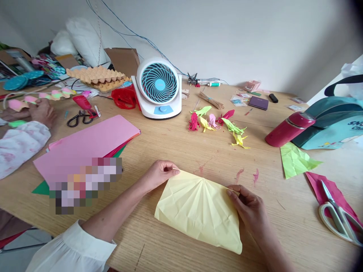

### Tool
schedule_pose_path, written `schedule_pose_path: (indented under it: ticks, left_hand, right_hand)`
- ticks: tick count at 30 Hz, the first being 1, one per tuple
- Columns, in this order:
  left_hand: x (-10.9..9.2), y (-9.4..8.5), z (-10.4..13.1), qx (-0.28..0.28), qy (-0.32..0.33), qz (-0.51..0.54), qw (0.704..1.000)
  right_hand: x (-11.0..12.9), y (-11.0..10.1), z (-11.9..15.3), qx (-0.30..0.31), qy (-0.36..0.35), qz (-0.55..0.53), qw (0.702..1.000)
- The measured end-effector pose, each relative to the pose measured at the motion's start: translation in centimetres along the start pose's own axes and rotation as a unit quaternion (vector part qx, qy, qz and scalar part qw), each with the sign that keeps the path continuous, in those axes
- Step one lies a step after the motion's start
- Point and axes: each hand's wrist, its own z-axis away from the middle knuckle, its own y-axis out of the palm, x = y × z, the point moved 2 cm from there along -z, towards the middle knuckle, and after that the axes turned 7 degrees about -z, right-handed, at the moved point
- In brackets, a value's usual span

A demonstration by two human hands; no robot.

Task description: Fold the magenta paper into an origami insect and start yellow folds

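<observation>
On the wooden table (176,143), in front of the fan (159,88), lies creased yellow paper (200,211). The left hand (159,175) pinches its top left corner, fingers closed; the right hand (249,204) grips the opposite top corner likewise.

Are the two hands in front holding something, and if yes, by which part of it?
Yes, the yellow paper: the left hand pinches its upper left corner, and the right hand its upper right corner.
</observation>
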Motion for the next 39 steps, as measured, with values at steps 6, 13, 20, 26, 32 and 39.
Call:
schedule_pose_path:
  ticks: [6, 13, 20, 26, 32, 39]
  left_hand:
    - [0.1, -0.2, 0.0, 0.02, -0.007, 0.025, 0.999]
    - [0.4, -0.2, -0.1, 0.011, 0.009, -0.016, 1.0]
    - [-0.3, 0.1, -0.1, -0.028, 0.03, -0.101, 0.994]
    - [-0.3, 0.3, -0.1, -0.032, 0.045, -0.138, 0.989]
    - [-0.8, 0.6, 0.1, -0.041, 0.075, -0.205, 0.975]
    - [-1.1, 1.3, 0.4, -0.054, 0.105, -0.339, 0.933]
  right_hand:
    - [0.2, -0.1, 0.0, 0.023, -0.017, 0.018, 0.999]
    - [1.2, 0.1, -0.3, 0.014, -0.093, 0.143, 0.985]
    - [1.3, 0.0, -0.8, -0.002, -0.14, 0.26, 0.955]
    - [1.0, 0.1, -0.8, 0.011, -0.144, 0.321, 0.936]
    - [1.1, 0.5, -0.8, -0.005, -0.136, 0.341, 0.93]
    - [1.2, 0.5, -1.0, -0.004, -0.15, 0.363, 0.92]
